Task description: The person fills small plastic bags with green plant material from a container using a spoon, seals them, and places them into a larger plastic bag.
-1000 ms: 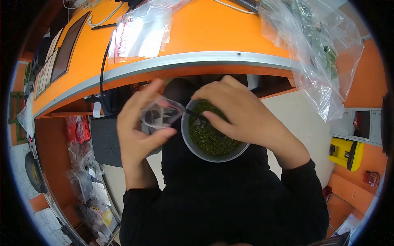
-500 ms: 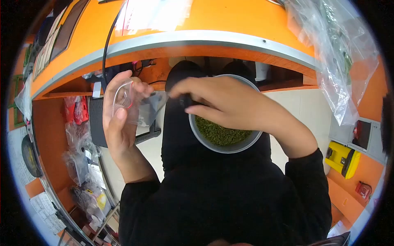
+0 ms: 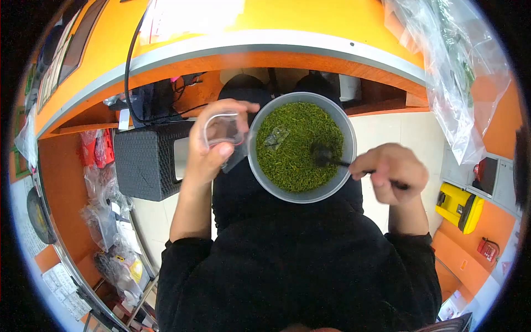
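Observation:
My left hand (image 3: 206, 145) is curled around a small clear zip bag (image 3: 237, 157) with a red line along its mouth, which gapes between thumb and fingers. This hand is just left of a round grey tub (image 3: 253, 174) on my lap. Fine green dried herb (image 3: 296, 174) fills much of the tub. My right hand (image 3: 394, 172), right of the tub, grips a black spoon (image 3: 322, 155) by its handle. The spoon's bowl is blurred and rests at or in the herb. A small clear packet (image 3: 276, 137) lies on the herb's left side.
An orange desk (image 3: 310, 22) with a metal edge spans the front, above my knees. Clear plastic bags (image 3: 462, 83) hang over its right end. A black textured box (image 3: 146, 166) stands on the left, and a yellow case (image 3: 459, 207) on the right.
My right hand has moved right from beside the bag's mouth, and the spoon's bowl is now down at the herb. My left hand has shifted right with the bag, closer to the tub.

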{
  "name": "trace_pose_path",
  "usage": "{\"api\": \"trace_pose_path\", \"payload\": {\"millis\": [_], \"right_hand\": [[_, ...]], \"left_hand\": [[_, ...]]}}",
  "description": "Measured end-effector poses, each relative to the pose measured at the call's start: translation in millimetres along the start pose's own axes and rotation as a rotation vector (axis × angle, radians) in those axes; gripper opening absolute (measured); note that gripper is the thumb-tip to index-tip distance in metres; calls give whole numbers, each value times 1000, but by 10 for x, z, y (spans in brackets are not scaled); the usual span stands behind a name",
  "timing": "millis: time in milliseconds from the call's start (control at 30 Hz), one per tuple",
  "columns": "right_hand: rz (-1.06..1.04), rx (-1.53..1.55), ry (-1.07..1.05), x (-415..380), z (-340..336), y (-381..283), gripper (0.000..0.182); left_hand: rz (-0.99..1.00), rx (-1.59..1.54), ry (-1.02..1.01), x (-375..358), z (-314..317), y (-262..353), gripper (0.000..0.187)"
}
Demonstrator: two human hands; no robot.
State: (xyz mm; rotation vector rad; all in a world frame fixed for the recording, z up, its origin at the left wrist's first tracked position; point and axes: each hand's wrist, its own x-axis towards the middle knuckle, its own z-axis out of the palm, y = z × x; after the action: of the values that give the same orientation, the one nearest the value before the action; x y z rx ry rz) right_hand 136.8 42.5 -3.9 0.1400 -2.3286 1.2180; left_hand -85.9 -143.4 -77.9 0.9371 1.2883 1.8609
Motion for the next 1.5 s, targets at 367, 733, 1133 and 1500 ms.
{"api": "trace_pose_path", "payload": {"millis": [367, 733, 1133, 1500], "right_hand": [[146, 395, -2, -295, 317, 111, 7], [-3, 385, -60, -331, 416, 59, 15], [269, 628, 439, -378, 480, 253, 14], [378, 872, 909, -556, 271, 639, 18]], "left_hand": [[-56, -86, -75, -63, 238, -254, 58], [-114, -65, -64, -44, 302, -190, 55], [-134, -73, -41, -34, 297, -190, 56], [-2, 9, 128, 22, 116, 31, 62]]}}
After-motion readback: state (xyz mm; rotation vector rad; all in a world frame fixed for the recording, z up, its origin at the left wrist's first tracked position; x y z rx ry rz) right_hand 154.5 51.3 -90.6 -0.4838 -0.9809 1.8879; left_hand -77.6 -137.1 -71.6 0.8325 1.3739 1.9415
